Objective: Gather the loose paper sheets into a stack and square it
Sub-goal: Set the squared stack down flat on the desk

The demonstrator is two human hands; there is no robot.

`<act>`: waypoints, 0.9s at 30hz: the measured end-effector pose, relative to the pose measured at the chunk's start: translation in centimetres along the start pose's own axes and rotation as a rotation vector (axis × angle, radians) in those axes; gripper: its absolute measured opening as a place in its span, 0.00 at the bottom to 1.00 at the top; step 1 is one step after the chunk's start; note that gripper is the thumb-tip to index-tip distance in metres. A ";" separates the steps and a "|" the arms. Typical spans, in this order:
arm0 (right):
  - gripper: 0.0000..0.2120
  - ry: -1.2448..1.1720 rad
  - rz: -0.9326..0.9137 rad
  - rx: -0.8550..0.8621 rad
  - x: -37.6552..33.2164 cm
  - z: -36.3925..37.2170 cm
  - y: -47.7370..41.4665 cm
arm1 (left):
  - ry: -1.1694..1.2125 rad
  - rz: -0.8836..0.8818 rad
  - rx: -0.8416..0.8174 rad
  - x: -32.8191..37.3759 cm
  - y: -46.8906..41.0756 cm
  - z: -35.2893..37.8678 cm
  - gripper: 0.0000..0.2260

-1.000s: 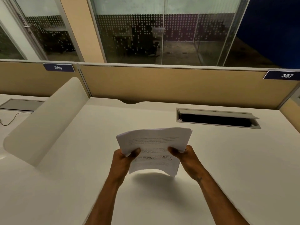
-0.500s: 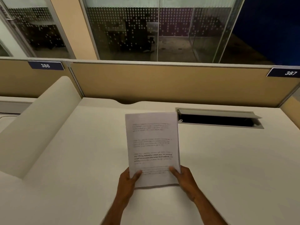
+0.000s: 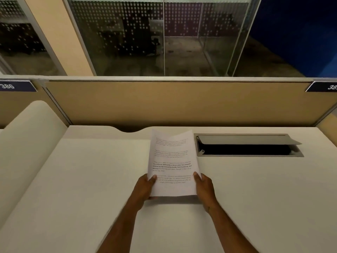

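A stack of white printed paper sheets is held upright and lengthwise over the white desk, its top edge leaning away from me. My left hand grips the lower left edge, thumb on the front sheet. On the lower right edge my right hand grips the same way. The sheets look lined up, with only a thin sliver of a lower sheet showing along the bottom. The stack's bottom edge hangs just above the desk.
An open cable hatch with its flap raised lies in the desk right of the stack. A tan partition closes the far edge. A curved white divider rises on the left.
The stack went from bent and held crosswise to straight and lengthwise in both hands. Since half a second ago it has moved slightly farther from me.
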State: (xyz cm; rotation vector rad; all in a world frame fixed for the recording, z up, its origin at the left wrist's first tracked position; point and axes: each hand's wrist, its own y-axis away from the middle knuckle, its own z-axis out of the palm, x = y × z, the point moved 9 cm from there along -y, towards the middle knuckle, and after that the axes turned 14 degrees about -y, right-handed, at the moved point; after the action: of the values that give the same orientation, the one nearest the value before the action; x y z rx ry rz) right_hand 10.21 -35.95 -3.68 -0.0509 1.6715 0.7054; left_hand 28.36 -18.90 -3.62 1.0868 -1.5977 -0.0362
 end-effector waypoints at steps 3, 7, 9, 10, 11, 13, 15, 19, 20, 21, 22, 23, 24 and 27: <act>0.17 0.018 0.026 0.013 0.1 0.6 -2.4 | -0.045 -0.004 0.004 0.5 -2.5 -0.1 0.17; 0.17 0.065 0.036 0.035 0.4 1.0 -4.5 | -0.140 -0.018 0.105 0.7 -4.6 -0.9 0.18; 0.17 0.102 0.015 0.060 0.3 0.7 -5.0 | -0.146 -0.038 0.169 0.6 -4.9 -1.6 0.18; 0.16 0.123 -0.005 0.072 0.1 0.5 -5.0 | -0.157 -0.037 0.205 0.6 -4.8 -1.9 0.17; 0.16 0.151 -0.031 0.088 -0.1 0.2 -5.0 | -0.195 -0.025 0.247 0.6 -4.7 -2.3 0.16; 0.14 0.209 -0.088 0.129 -0.3 -0.3 -4.6 | -0.342 0.009 0.330 0.6 -4.5 -2.9 0.14; 0.13 0.235 -0.116 0.169 -0.3 -0.7 -4.2 | -0.465 0.025 0.380 0.6 -4.4 -3.0 0.15; 0.14 0.224 -0.122 0.236 -0.6 -1.0 -4.0 | -0.489 0.024 0.396 0.7 -4.1 -2.6 0.14; 0.14 0.216 -0.118 0.248 -0.7 -1.1 -4.0 | -0.484 0.022 0.392 0.7 -4.2 -2.6 0.13; 0.14 0.207 -0.115 0.253 -0.8 -1.2 -4.1 | -0.478 0.020 0.387 0.8 -4.3 -2.6 0.13; 0.14 0.200 -0.111 0.253 -0.8 -1.2 -4.2 | -0.469 0.019 0.386 0.8 -4.3 -2.6 0.12; 0.13 0.195 -0.107 0.253 -0.8 -1.3 -4.4 | -0.454 0.019 0.396 0.8 -4.3 -2.7 0.11; 0.13 0.194 -0.103 0.253 -0.8 -1.3 -4.4 | -0.434 0.017 0.412 0.8 -4.2 -2.9 0.12; 0.13 0.195 -0.099 0.258 -0.7 -1.4 -4.6 | -0.424 0.024 0.443 0.8 -3.9 -3.0 0.13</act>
State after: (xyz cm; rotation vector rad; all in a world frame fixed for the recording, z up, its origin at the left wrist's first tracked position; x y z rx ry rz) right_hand 11.02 -40.60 -4.88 -0.0200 1.9217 0.4166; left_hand 33.14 -20.19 -4.08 1.4700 -2.0608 0.1158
